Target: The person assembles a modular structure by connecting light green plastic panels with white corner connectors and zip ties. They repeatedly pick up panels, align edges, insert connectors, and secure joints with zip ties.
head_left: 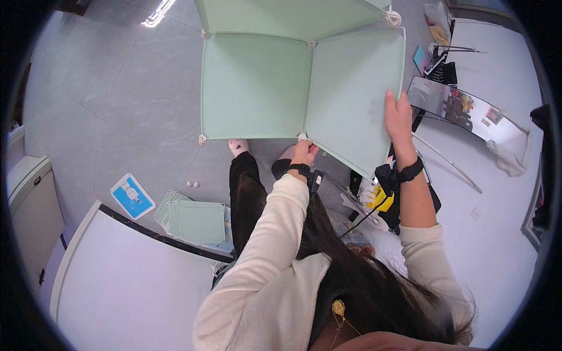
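Pale green panels with thin frames are joined at right angles by white corner connectors, forming part of a cube-like storage unit. A left panel (254, 88) and a right panel (356, 93) meet at an upright seam, and another panel (281, 16) spans their far edge. My left hand (304, 153) has its fingers closed at the white connector (302, 136) at the near end of that seam. With thumb on the inner face, my right hand (399, 121) grips the outer edge of the right panel. Its other fingers are hidden behind the panel.
A stack of pale green panels (199, 221) lies on the grey tiled floor beside a blue-and-white card (133, 196). Two small white pieces (192, 184) are nearby. A white curved surface (146, 275) stands at lower left; a mirror (465, 108) and a thin rod (451, 164) are at right.
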`<state>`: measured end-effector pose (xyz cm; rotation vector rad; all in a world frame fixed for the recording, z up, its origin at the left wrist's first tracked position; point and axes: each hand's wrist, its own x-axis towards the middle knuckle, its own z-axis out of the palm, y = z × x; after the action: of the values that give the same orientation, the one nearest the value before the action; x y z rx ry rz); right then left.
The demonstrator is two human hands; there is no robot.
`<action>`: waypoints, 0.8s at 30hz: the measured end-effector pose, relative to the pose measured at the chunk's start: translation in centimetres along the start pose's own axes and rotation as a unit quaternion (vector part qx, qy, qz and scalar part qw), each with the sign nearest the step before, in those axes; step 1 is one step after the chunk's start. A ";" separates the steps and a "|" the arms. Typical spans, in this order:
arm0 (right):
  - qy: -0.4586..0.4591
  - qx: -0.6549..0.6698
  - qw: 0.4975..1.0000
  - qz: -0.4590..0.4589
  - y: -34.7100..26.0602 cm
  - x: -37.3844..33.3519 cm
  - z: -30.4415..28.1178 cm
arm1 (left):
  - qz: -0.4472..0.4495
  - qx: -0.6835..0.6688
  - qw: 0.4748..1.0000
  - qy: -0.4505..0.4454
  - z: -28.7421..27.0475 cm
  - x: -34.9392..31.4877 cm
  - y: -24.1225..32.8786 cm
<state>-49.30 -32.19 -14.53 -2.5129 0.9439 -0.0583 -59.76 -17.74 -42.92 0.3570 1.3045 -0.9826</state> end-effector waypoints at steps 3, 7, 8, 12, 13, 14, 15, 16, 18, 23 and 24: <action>0.008 0.010 1.000 -0.024 -0.4 0.1 0.7 | -0.005 0.012 1.000 0.012 -0.2 0.5 0.1; 0.010 0.023 0.998 -0.050 -1.0 0.1 2.0 | 0.025 0.015 1.000 -0.005 -0.4 1.3 0.3; 0.012 0.037 0.997 -0.067 -1.0 0.2 2.0 | 0.021 0.019 1.000 0.003 -0.5 1.4 0.3; 0.026 0.003 0.999 -0.039 -0.5 0.6 1.5 | 0.027 0.025 0.999 0.035 -0.4 1.4 0.0; 0.009 0.009 1.000 -0.020 -0.3 0.5 1.3 | 0.040 0.051 0.997 0.046 -0.3 1.4 -0.1; -0.010 0.016 1.000 -0.002 -0.1 0.5 1.2 | 0.045 0.037 0.996 0.064 -0.2 1.4 -0.3; -0.008 0.007 1.000 -0.012 0.0 0.5 1.2 | 0.047 0.025 0.996 0.066 0.0 1.6 -0.6; -0.012 -0.002 1.000 -0.017 0.1 0.5 1.2 | 0.051 0.010 0.996 0.070 0.0 1.7 -0.9; -0.016 -0.010 0.999 -0.027 0.1 0.4 1.5 | 0.062 -0.023 0.994 0.083 -0.1 2.1 -1.4; -0.010 0.009 0.999 -0.033 0.3 0.6 2.2 | 0.145 -0.007 0.987 0.074 -1.7 4.4 -1.9; -0.008 0.001 1.000 -0.030 0.5 0.7 2.1 | 0.174 0.139 0.973 0.058 -2.2 4.8 -2.1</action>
<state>-48.65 -32.10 -16.68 -2.5367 0.8620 -0.0587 -63.04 -19.28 -47.32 0.8406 1.1573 -0.8542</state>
